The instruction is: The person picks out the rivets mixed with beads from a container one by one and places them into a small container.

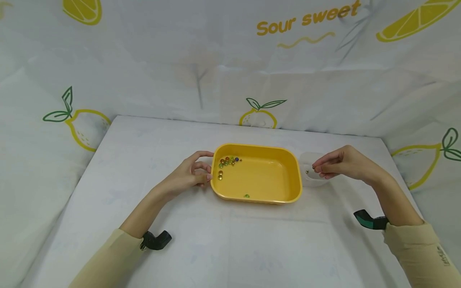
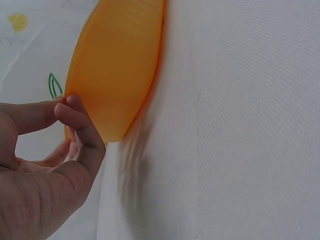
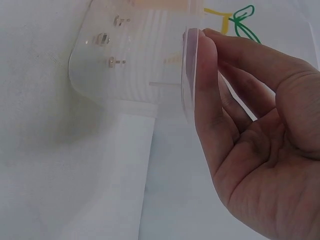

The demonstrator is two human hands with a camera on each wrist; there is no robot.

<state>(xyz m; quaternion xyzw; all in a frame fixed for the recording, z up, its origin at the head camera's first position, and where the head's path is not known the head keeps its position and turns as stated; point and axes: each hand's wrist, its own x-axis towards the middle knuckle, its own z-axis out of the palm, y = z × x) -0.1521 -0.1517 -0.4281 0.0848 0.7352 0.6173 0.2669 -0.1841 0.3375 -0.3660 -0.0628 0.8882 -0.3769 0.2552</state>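
My left hand (image 1: 192,172) holds the left end of a yellow plastic tray (image 1: 257,200), thumb and fingers at its rim. In the left wrist view the same hand (image 2: 65,150) is against the tray's outer wall (image 2: 120,65). Inside the tray, several glass marbles (image 1: 227,161) in mixed colours lie at the far left corner. A green marble (image 1: 246,196) is near the front wall. My right hand (image 1: 340,165) is over a clear plastic box (image 1: 311,183), pinching a small dark piece at its fingertips, mostly hidden. Small metal pieces (image 3: 103,39) show through the box wall.
The box stands against the tray's right end. A white cloth (image 1: 230,244) covers the table, and a lemon-print curtain (image 1: 162,80) hangs behind it and at both sides. Black wrist devices (image 1: 156,241) sit on both forearms.
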